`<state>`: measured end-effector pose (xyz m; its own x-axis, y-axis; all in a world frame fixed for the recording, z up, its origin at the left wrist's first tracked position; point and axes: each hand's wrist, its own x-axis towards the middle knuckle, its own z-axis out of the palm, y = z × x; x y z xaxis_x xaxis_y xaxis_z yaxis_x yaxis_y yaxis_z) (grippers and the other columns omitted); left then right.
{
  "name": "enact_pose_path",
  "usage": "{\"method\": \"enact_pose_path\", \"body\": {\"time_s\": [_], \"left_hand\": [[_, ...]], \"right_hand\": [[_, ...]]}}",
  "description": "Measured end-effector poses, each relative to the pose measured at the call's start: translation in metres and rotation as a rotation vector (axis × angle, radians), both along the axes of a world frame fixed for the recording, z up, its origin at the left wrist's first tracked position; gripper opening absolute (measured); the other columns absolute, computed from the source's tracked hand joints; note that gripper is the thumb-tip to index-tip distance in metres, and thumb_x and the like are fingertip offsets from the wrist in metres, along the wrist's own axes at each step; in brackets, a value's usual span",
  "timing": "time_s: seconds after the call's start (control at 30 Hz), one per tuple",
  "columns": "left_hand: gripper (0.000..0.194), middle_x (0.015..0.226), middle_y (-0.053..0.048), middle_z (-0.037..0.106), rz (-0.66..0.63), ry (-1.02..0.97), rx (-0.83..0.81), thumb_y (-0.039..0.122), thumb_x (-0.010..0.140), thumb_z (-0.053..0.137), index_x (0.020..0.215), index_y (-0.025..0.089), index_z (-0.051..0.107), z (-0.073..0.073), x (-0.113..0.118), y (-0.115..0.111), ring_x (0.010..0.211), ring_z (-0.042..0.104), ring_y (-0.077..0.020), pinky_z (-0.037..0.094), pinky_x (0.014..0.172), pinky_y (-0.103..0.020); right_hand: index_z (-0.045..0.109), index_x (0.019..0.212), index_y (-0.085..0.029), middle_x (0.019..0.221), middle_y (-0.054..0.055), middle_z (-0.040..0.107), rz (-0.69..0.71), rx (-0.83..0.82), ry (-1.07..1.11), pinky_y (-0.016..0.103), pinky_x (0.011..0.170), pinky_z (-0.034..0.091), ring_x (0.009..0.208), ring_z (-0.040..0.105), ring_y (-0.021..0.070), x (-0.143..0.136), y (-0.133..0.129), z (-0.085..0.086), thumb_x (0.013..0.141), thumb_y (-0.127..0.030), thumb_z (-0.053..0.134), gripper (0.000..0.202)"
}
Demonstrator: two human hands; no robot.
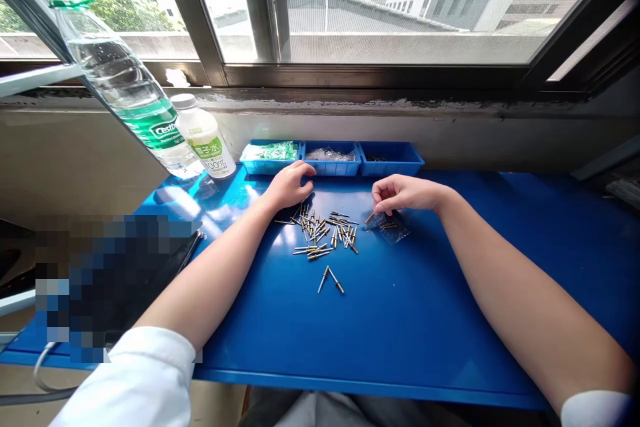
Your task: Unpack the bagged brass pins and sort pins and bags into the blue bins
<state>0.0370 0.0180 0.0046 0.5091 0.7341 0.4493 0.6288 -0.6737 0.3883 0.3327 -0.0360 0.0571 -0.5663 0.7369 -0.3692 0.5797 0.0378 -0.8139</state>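
Observation:
My left hand (292, 185) is at the back edge of a loose pile of blind rivets (316, 227), thumb and forefinger apart with nothing visible between them. The rivets have silvery stems and brass-coloured bodies. My right hand (400, 193) is closed in a pinch, and a single brass-coloured rivet (369, 219) sticks out below its fingertips. Directly under that hand lies a small clear plastic bag (397, 235) with a few rivets in it. Two more rivets (331, 279) rest apart, nearer to me, their ends almost touching.
Behind my hands stand three blue bins: one with green-and-white packets (270, 152), one with clear bags (331, 156), one with small dark pieces (377, 159). A water bottle (120, 80) and a white drink bottle (207, 137) stand left on the blue table (350, 347).

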Motion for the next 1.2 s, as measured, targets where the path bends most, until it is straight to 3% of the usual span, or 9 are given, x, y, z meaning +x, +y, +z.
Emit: {"method": "enact_pose_path", "body": {"time_s": [0.13, 0.2, 0.3, 0.47, 0.6, 0.77, 0.93, 1.03, 1.2], "left_hand": [[0.021, 0.088, -0.003, 0.066, -0.091, -0.111, -0.102, 0.017, 0.072, 0.056, 0.091, 0.017, 0.065, 0.004, 0.005, -0.004, 0.066, 0.055, -0.0127, 0.049, 0.067, -0.028], [0.021, 0.087, -0.003, 0.067, -0.14, -0.161, -0.199, 0.018, 0.072, 0.057, 0.091, 0.017, 0.066, 0.009, 0.008, -0.008, 0.064, 0.054, -0.0115, 0.048, 0.065, -0.027], [0.022, 0.103, -0.005, 0.068, -0.253, -0.197, -0.324, 0.019, 0.073, 0.058, 0.092, 0.017, 0.068, 0.017, 0.014, -0.015, 0.071, 0.058, -0.0122, 0.05, 0.067, -0.028], [0.028, 0.123, -0.007, 0.063, -0.389, -0.169, -0.436, 0.022, 0.075, 0.061, 0.1, 0.019, 0.071, 0.022, 0.023, -0.022, 0.088, 0.062, -0.0163, 0.052, 0.071, -0.028], [0.04, 0.127, -0.008, 0.061, -0.42, -0.157, -0.467, 0.025, 0.076, 0.062, 0.115, 0.021, 0.066, 0.019, 0.026, -0.023, 0.079, 0.061, -0.0133, 0.053, 0.068, -0.028], [0.04, 0.121, -0.011, 0.063, -0.335, -0.223, -0.384, 0.026, 0.076, 0.063, 0.114, 0.018, 0.066, 0.017, 0.025, -0.021, 0.07, 0.058, -0.0107, 0.053, 0.065, -0.027], [0.041, 0.127, -0.013, 0.057, -0.096, -0.433, -0.162, 0.024, 0.077, 0.06, 0.117, 0.017, 0.064, 0.013, 0.017, -0.011, 0.065, 0.055, -0.0082, 0.054, 0.064, -0.028], [0.04, 0.129, -0.013, 0.055, 0.022, -0.454, -0.092, 0.023, 0.079, 0.057, 0.117, 0.016, 0.063, 0.01, 0.01, -0.003, 0.065, 0.055, -0.0084, 0.054, 0.065, -0.029], [0.035, 0.126, -0.013, 0.057, 0.06, -0.447, -0.088, 0.026, 0.079, 0.057, 0.111, 0.014, 0.065, 0.007, 0.003, 0.003, 0.067, 0.056, -0.0091, 0.054, 0.064, -0.028]], "right_hand": [[0.055, 0.075, -0.018, 0.063, 0.001, 0.062, -0.176, 0.111, 0.136, 0.023, 0.049, 0.032, 0.056, 0.053, 0.0114, -0.005, 0.0, -0.005, 0.067, -0.044, 0.075, 0.033], [0.054, 0.074, -0.019, 0.062, 0.0, 0.061, -0.281, 0.204, 0.199, 0.024, 0.05, 0.035, 0.055, 0.053, 0.0114, -0.011, 0.001, -0.01, 0.067, -0.044, 0.076, 0.034], [0.054, 0.073, -0.019, 0.067, 0.001, 0.064, -0.384, 0.321, 0.287, 0.028, 0.057, 0.044, 0.06, 0.057, 0.0135, -0.02, 0.003, -0.02, 0.066, -0.045, 0.076, 0.034], [0.053, 0.073, -0.021, 0.069, 0.002, 0.064, -0.503, 0.425, 0.36, 0.03, 0.058, 0.046, 0.059, 0.056, 0.0143, -0.033, 0.006, -0.036, 0.065, -0.048, 0.075, 0.036], [0.053, 0.073, -0.021, 0.068, 0.001, 0.062, -0.52, 0.456, 0.359, 0.031, 0.06, 0.047, 0.06, 0.057, 0.0154, -0.041, 0.005, -0.042, 0.065, -0.053, 0.074, 0.039], [0.056, 0.083, -0.02, 0.077, 0.002, 0.063, -0.583, 0.436, 0.404, 0.029, 0.057, 0.048, 0.062, 0.056, 0.0139, -0.042, 0.007, -0.049, 0.067, -0.055, 0.072, 0.042], [0.056, 0.088, -0.019, 0.09, 0.006, 0.066, -0.598, 0.387, 0.386, 0.025, 0.053, 0.044, 0.062, 0.055, 0.0117, -0.038, 0.009, -0.056, 0.071, -0.056, 0.068, 0.043], [0.057, 0.088, -0.018, 0.089, 0.006, 0.066, -0.57, 0.382, 0.359, 0.025, 0.056, 0.045, 0.063, 0.055, 0.0114, -0.038, 0.008, -0.055, 0.073, -0.056, 0.067, 0.042], [0.058, 0.088, -0.017, 0.088, 0.005, 0.065, -0.536, 0.376, 0.348, 0.026, 0.062, 0.046, 0.063, 0.055, 0.011, -0.039, 0.006, -0.054, 0.076, -0.052, 0.066, 0.037]]}}
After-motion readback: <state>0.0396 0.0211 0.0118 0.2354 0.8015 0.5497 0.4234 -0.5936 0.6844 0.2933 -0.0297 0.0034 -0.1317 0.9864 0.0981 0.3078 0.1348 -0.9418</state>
